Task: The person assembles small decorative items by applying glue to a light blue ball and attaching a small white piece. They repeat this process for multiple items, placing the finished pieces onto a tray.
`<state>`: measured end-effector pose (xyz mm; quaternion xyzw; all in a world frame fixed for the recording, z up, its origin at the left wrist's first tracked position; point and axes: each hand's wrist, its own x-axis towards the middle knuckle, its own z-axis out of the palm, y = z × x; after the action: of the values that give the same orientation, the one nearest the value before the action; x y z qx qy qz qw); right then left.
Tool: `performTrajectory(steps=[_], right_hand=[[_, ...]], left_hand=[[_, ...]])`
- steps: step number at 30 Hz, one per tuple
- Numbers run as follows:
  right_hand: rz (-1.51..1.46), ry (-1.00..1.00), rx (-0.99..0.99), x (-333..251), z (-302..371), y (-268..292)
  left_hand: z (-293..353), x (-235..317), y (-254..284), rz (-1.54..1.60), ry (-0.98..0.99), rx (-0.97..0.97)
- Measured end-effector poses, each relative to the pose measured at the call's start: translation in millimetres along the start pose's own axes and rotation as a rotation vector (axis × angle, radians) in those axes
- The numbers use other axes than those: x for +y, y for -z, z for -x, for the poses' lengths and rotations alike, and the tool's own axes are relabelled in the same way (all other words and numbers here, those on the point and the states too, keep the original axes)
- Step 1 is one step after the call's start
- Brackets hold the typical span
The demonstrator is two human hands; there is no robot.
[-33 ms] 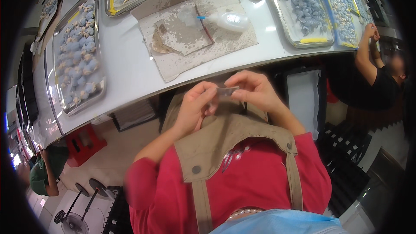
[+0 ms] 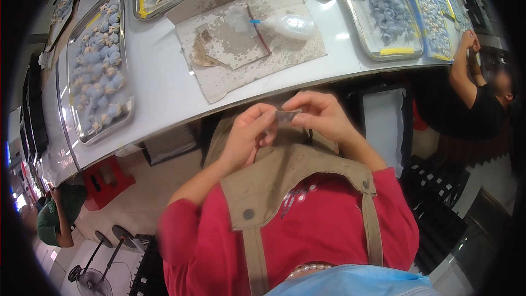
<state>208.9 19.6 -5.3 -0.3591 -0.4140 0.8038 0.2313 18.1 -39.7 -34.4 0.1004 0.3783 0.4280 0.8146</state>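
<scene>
Just off the table's front edge, above my lap, both hands pinch a small greyish strip [image 2: 286,115] between them. My left hand [image 2: 253,131] grips its left end with thumb and bent fingers. The right end sits between thumb and fingers of my right hand [image 2: 322,116]. What the strip is made of, I cannot make out. Beyond my hands lies a stained cardboard sheet [image 2: 246,79], its far side folded up. On it rest a clear squeeze bottle [image 2: 295,27] with a blue tip, lying on its side, and a thin dark reddish stick [image 2: 259,33].
A metal tray [image 2: 131,111] of small blue-and-cream figures stands at the left, another tray [image 2: 143,12] behind the cardboard. At the right is a tray [image 2: 378,55] of grey-blue pieces. Co-workers sit right [image 2: 471,93] and lower left [image 2: 55,219]. A red stool [image 2: 109,183] stands below the table.
</scene>
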Motion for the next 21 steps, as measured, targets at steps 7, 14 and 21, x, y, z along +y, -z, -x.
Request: performTrajectory(steps=[7, 14, 21], right_hand=[[0.476, 0.163, -0.089, 3, -3, 5], [0.47, 0.486, 0.051, 24, -5, 0], [0.487, 0.4, 0.127, 19, 11, 7]], left_hand=[[-1, -1, -2, -0.026, 0.055, -0.015], [-2, -5, -2, -0.045, 0.069, -0.01], [7, -4, 7, -0.061, 0.022, -0.214]])
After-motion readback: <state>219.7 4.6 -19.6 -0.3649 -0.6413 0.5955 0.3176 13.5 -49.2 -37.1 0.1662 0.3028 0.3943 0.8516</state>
